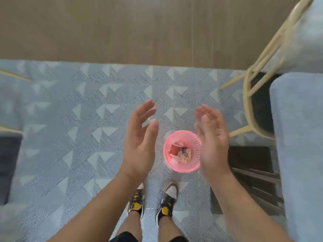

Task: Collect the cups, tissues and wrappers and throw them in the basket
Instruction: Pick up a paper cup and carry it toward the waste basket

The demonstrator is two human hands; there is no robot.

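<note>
Head view, looking straight down. Left hand (pixel 139 138): fingers straight, palm turned inward, holding nothing. Right hand (pixel 212 138): likewise spread and empty, palm facing the left, partly overlapping the basket's right rim. Pink mesh basket (pixel 176 165): upright on the grey triangle-patterned rug (pixel 78 119), just ahead of the person's shoes (pixel 152 201); contains red wrappers (pixel 174 148) and crumpled litter, individual pieces blurred. Pale wooden chair frame (pixel 250 95): at right, well apart.

A blue-grey triangle-patterned rug (pixel 78 119) fills the middle, a brown wood floor (pixel 122 28) spans the top, and a pale chair frame (pixel 248 95) stands upper right beside blue-grey cushions (pixel 300 137)
</note>
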